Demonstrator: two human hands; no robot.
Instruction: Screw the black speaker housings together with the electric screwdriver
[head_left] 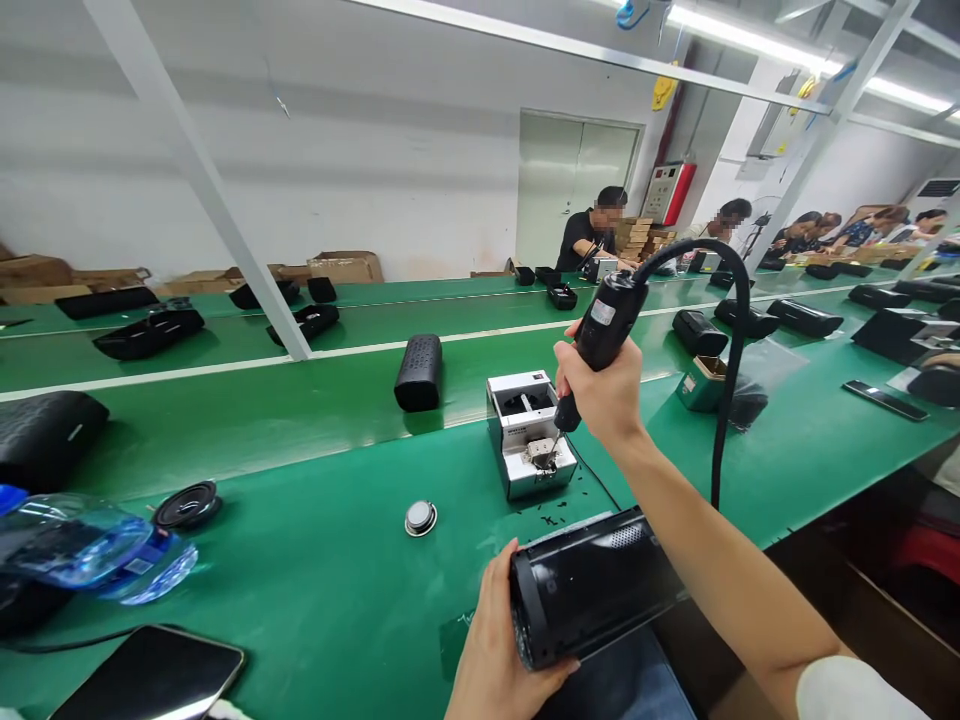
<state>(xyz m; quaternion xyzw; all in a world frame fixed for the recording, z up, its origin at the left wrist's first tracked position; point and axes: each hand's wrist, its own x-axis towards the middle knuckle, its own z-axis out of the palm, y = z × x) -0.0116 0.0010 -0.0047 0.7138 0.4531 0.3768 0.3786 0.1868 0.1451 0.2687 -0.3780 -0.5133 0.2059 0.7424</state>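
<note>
In my right hand (609,385) is a black electric screwdriver (606,318), its cable arching over to the right. The tip points down into the front of a white and grey screw feeder (531,435) on the green bench. My left hand (501,640) grips the left end of a glossy black speaker housing (600,580), tilted near the bench's front edge. My right forearm hides part of its right end. Small dark screws (553,520) lie scattered between feeder and housing. Left of them rests a small round silver speaker driver (420,518).
A water bottle (90,545), a black round speaker (187,505) and a phone (150,675) lie at the left. Beyond, a black speaker (418,373) stands on the belt. A small green box (702,383) sits right. Co-workers (592,228) sit across the line.
</note>
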